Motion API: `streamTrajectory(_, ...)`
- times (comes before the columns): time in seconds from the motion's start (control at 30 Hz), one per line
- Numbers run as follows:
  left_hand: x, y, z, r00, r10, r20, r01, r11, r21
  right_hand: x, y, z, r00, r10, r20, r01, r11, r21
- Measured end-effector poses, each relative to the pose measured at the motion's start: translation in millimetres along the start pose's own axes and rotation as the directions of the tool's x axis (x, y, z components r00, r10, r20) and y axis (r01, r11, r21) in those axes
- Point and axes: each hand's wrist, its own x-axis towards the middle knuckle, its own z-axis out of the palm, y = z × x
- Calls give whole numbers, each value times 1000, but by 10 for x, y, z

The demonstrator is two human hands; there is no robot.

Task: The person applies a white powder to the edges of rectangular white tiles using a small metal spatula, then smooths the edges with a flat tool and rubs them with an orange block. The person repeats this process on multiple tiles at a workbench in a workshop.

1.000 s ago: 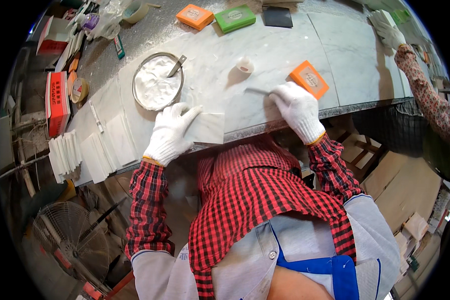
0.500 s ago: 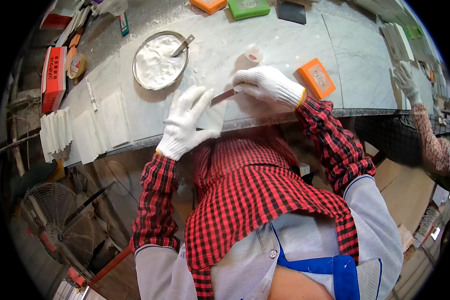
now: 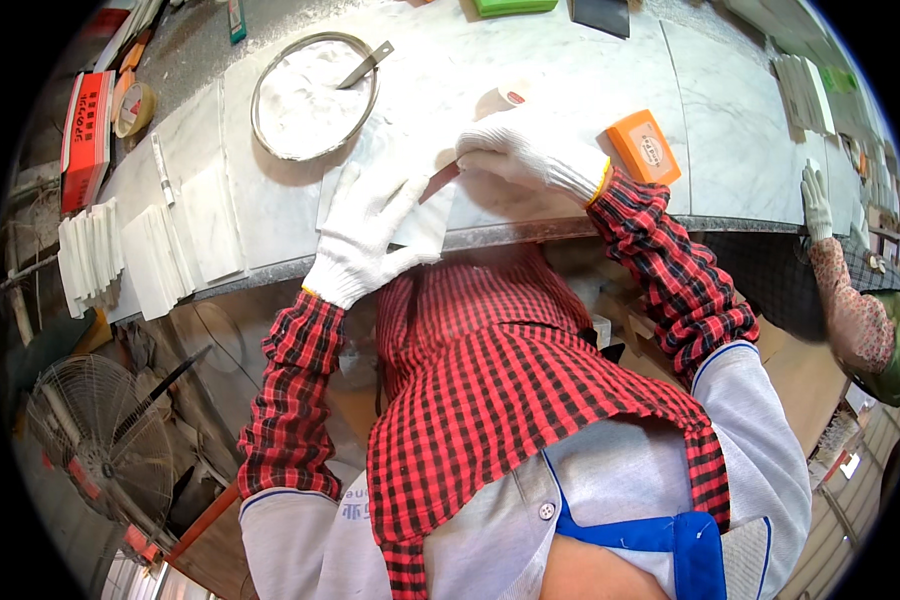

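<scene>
1. Left hand (image 3: pixel 363 232): fingers spread wide, unclosed, over the white tile (image 3: pixel 429 222) at the front edge of the table (image 3: pixel 610 75).
2. Right hand (image 3: pixel 513 152): fingers closed on a flat blade (image 3: pixel 444 180), its end near the tile.
3. Step in hand, apparently: blade work on the tile's face.
4. Next move calls for a steady tile, blade low.

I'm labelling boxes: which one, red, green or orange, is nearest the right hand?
The orange box, just right of the right hand; the red box is far left, the green box at the top edge.
</scene>
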Motion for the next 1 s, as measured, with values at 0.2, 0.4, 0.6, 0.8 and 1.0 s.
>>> streamTrajectory(0.2,-39,-54,70,999,37,-6,-37,999,25,-162,-24,176,985,-35,-172,36,999,0)
streamTrajectory(0.4,-70,-107,128,998,57,17,-58,997,49,-189,-30,292,957,-102,-272,92,995,-47)
streamTrajectory(0.6,-99,-116,157,997,69,22,-70,996,46,-293,-174,382,942,-19,-336,5,999,-41)
streamTrajectory(0.8,-118,-137,178,997,82,6,-82,995,52,-385,-362,424,939,78,-335,-92,995,-26)
streamTrajectory(1.0,-110,-143,199,997,79,-8,-79,995,65,-474,-505,639,908,161,-387,-184,983,-23)
